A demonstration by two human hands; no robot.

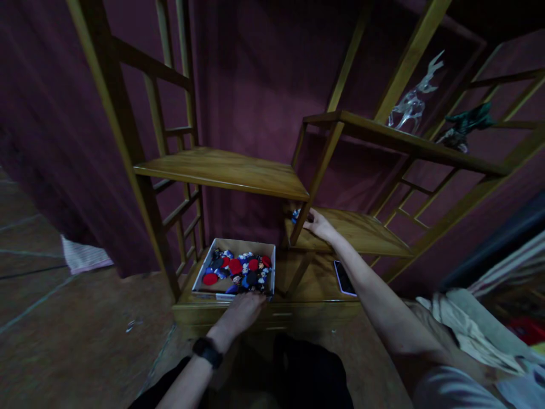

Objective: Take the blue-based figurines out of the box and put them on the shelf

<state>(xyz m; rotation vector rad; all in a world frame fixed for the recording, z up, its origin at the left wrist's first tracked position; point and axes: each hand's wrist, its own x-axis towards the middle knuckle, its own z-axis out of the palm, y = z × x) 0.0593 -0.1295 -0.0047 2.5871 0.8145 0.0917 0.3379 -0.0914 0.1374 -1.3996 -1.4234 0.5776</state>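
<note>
A shallow cardboard box point(196, 284) sits on the low shelf, filled with several small figurines point(244, 267) in red, blue, white and black. My left hand point(247, 309), with a dark watch on its wrist, lies over the box's front right rim. Its fingertips are lost among the dark figurines, so their grip is unclear. My right hand point(320, 224) reaches to the raised middle shelf point(357, 230), fingers pinched beside an upright post. Something small and dark shows at its fingertips, too blurred to name. Just left of the post stands a small blue figurine point(294, 216).
A phone point(344, 278) lies on the low shelf to the right. On the upper right shelf stand a clear deer ornament point(411, 105) and a dark green ornament point(466, 125). Wooden posts point(317, 182) divide the shelving. Cloths point(472, 335) are heaped at the lower right.
</note>
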